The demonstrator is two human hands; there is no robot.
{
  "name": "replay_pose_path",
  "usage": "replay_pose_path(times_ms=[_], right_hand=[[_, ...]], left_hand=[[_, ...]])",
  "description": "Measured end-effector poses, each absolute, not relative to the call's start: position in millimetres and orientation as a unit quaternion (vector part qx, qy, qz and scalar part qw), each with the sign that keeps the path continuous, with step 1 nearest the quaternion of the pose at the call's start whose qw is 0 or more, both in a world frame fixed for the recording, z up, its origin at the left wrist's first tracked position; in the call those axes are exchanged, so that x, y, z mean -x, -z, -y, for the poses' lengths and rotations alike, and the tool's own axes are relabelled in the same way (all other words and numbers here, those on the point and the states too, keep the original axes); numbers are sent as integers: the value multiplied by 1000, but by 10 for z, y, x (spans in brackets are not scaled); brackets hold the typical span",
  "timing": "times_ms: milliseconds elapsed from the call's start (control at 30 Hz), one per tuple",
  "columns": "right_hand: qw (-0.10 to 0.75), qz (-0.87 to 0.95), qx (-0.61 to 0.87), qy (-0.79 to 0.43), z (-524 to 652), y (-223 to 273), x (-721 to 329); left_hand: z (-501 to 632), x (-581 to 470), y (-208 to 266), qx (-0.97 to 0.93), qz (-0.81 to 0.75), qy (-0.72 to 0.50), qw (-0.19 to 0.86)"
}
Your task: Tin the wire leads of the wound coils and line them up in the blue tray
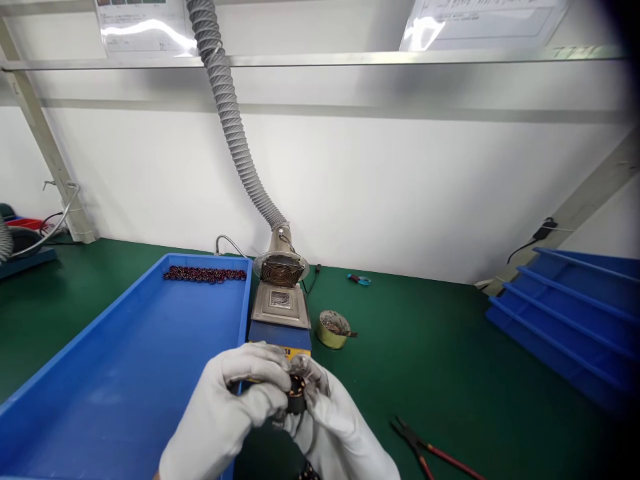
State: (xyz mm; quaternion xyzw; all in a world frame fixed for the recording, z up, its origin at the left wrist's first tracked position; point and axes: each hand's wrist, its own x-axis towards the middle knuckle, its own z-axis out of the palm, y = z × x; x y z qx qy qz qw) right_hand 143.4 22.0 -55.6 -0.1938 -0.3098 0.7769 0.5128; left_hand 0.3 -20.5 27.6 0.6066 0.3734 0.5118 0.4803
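My left hand point(235, 407) and my right hand point(330, 413), both in white gloves, meet at the bottom middle of the view. Between their closed fingertips is a small black ring-like coil point(297, 395) with copper-coloured marks; the fingers hide part of it. Dark stains show on the right glove's fingertips. Below the hands, another dark, copper-speckled piece point(309, 472) shows at the lower edge, mostly cut off. Just beyond the hands stands a solder pot point(281, 300) with a square metal top and a blue and yellow body.
A large blue tray point(115, 303) lies left, with several dark red coils point(205, 274) along its far end. A grey exhaust hose point(233, 127) drops to the pot. Right of it sit an open tin point(331, 339), small cutters point(359, 279), red-handled pliers point(420, 443) and stacked blue trays point(565, 320).
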Motion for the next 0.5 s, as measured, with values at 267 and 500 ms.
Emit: replay_pose_path(times_ms=[267,500], right_hand=[[514,331,225,-758,-233,470,-1417],[602,386,286,-638,-186,469,-1416]], left_hand=[[196,132,-189,-520,-416,-592,454],[229,-17,-320,-621,-380,-512,456]])
